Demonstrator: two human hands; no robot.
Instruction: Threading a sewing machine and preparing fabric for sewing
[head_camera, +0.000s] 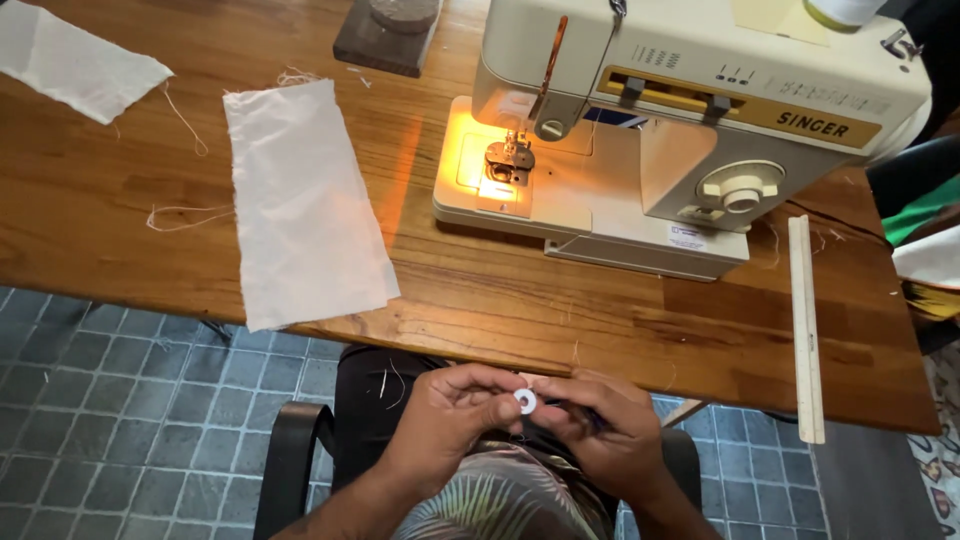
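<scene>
**stitchfan:** Bobbin (525, 401) is down in front of the desk (480, 290) edge, over the person's lap, a small white ring with a hole in the middle. It's pinched between both hands.

**threadhead:** How are the hands set?

**stitchfan:** Left hand (450, 410) comes in from the lower left, wrist bent, fingers (490, 385) curled tight with the tips closed on the bobbin's left side. Right hand (605, 430) sits just beside it, knuckles up, fingers folded in and touching the bobbin from the right. Something dark and thin pokes out of that hand, can't tell what.

**threadhead:** And up on the desk?

**stitchfan:** Cream sewing machine (680, 120) with its lamp glowing over the needle plate, a white cloth piece (300, 200) lying flat well to its left, another cloth scrap (75, 60) in the far corner, and a pale ruler (806, 330) by the right edge.
</scene>
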